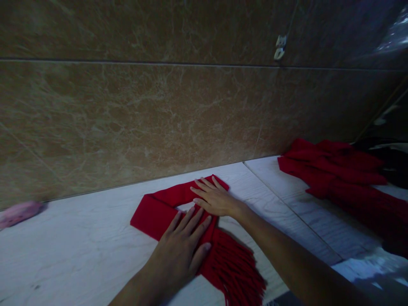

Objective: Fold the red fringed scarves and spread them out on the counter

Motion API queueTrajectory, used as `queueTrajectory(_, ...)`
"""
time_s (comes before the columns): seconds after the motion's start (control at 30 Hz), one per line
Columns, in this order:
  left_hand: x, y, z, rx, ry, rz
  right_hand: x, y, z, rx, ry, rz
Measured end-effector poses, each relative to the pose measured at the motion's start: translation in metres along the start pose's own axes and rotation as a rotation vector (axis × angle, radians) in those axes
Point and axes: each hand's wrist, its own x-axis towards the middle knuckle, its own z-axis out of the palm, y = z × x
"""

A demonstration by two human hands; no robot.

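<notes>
A red fringed scarf (148, 216) lies folded into a loop on the white wood-grain surface, with a small gap in its middle. My left hand (180, 246) rests flat on the near fold, its fingers spread. Just beyond it, my right hand (212, 197) presses flat on the far right part of the scarf, fingers apart. The fingertips of my left hand come close to my right hand. The scarf's fringe (237, 267) fans out toward me at the lower right. Part of the fold is hidden under both hands.
More red cloth (331, 170) lies heaped at the right, against the brown marbled tile wall (153, 119). A pink object (21, 212) sits by the wall at the far left. Dark items (395, 163) are at the right edge. A small white fitting (279, 47) is on the wall.
</notes>
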Motion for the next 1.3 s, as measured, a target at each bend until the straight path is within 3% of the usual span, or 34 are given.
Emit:
queueTrajectory(0.2,-0.005,0.004,-0.007,0.008,0.020,-0.025,0.000,0.025,-0.007,0.000,0.018,0.291)
queueTrajectory(0.3,-0.004,-0.002,-0.015,0.002,0.099,-0.048,-0.003,0.034,-0.010,0.022,0.037,0.388)
queueTrajectory(0.43,-0.004,-0.031,-0.018,-0.033,0.295,-0.182,-0.003,0.034,-0.011,0.005,0.127,0.356)
queueTrajectory(0.5,-0.004,-0.044,-0.013,-0.030,0.333,-0.234,-0.001,0.029,-0.011,0.001,0.191,0.279)
queueTrajectory(0.63,-0.005,-0.049,0.002,-0.012,0.204,-0.198,0.001,0.021,-0.005,0.018,0.171,0.143)
queueTrajectory(0.73,-0.006,-0.043,0.010,-0.001,0.117,-0.141,0.000,0.020,0.000,0.029,0.102,0.139)
queueTrajectory(0.83,-0.007,-0.038,0.013,0.022,0.107,-0.137,-0.001,0.022,0.001,0.031,0.071,0.144)
queueTrajectory(1.03,-0.005,-0.026,-0.006,-0.018,0.073,-0.095,-0.001,0.024,-0.001,0.028,0.051,0.163)
queueTrajectory(1.17,0.000,-0.014,-0.018,-0.137,-0.037,0.060,0.000,0.026,0.003,0.007,0.064,0.147)
queueTrajectory(1.3,0.001,-0.014,-0.020,-0.259,-0.105,0.071,0.002,0.033,0.011,-0.029,0.083,0.139)
